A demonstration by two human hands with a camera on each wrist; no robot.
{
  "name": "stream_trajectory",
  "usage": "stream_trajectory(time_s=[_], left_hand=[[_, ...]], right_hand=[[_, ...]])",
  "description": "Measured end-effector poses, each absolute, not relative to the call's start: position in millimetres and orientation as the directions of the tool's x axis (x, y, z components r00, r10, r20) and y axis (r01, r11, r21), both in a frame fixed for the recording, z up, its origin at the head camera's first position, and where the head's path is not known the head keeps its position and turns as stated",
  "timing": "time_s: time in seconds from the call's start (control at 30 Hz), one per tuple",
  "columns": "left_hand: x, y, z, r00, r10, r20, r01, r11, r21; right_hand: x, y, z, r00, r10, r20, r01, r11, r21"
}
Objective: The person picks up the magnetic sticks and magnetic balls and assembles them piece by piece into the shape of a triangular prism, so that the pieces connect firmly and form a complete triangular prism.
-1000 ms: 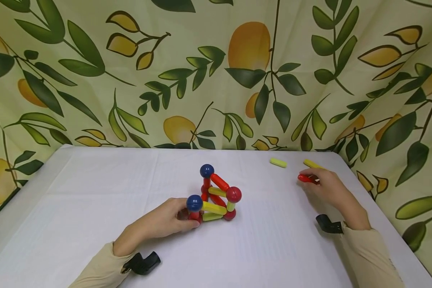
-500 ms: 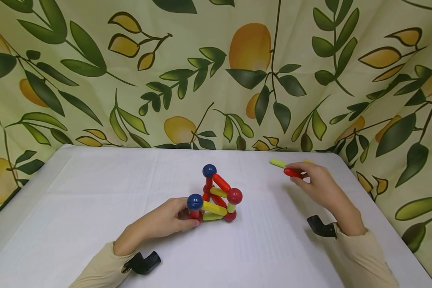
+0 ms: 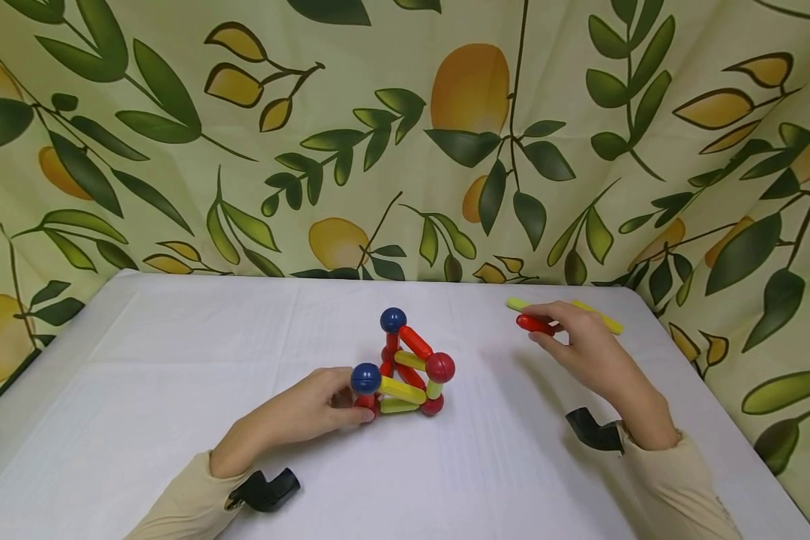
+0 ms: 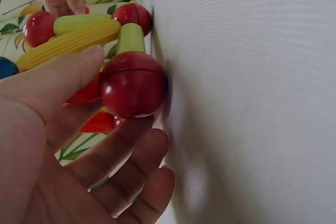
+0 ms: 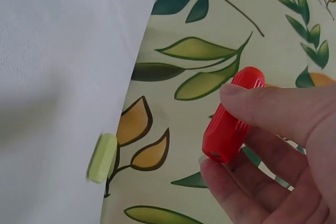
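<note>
A small frame of magnetic rods and balls stands on the white table, with a blue ball [image 3: 366, 378] at its near left corner. Another blue ball [image 3: 393, 320] tops the back post, and a red ball [image 3: 440, 367] the right one. My left hand [image 3: 300, 411] grips the near left post, its thumb and fingers around a red rod above a lower red ball [image 4: 134, 85]. Held above the table at the right, a short red magnetic rod [image 5: 233, 116] is pinched between the thumb and fingers of my right hand [image 3: 580, 341].
A light green rod [image 3: 515, 303] lies near the back edge, partly behind the right hand. To its right lies a yellow rod [image 3: 610, 324]. A leaf-and-fruit patterned cloth [image 3: 256, 210] hangs behind the white-covered table [image 3: 175, 322].
My right hand has moved left with the red rod, away from the yellow rod and in front of the green one. The left hand and the frame have stayed nearly still.
</note>
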State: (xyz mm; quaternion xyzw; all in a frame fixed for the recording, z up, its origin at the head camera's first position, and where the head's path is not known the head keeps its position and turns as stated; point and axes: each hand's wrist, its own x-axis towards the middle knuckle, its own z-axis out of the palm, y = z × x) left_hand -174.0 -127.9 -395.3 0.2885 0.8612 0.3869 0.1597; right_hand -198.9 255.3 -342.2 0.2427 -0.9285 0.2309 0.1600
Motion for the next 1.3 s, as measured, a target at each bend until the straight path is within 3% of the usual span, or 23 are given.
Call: stream_trajectory(time_s=[0.23, 0.5, 1.0, 1.3], left_hand=[[-174, -130, -391, -0.786, 0.619, -0.012, 0.392, 0.513, 0.764], [-175, -129, -392, -0.774, 0.633, -0.004, 0.403, 0.497, 0.769], [-176, -129, -393, -0.768, 0.64, -0.01, 0.388, 0.479, 0.787], [-175, -129, -394, -0.764, 0.645, -0.025, 0.374, 0.474, 0.797]], right_hand=[[-192, 244, -337, -0.822, -0.373, 0.431, -0.533, 0.771, -0.349], [-181, 226, -330, -0.748, -0.426, 0.509, -0.625, 0.71, -0.325], [-171, 187, -318, -0.691, -0.53, 0.492, -0.719, 0.579, -0.385], [-167, 175, -313, -0.7, -0.553, 0.451, -0.712, 0.584, -0.389]])
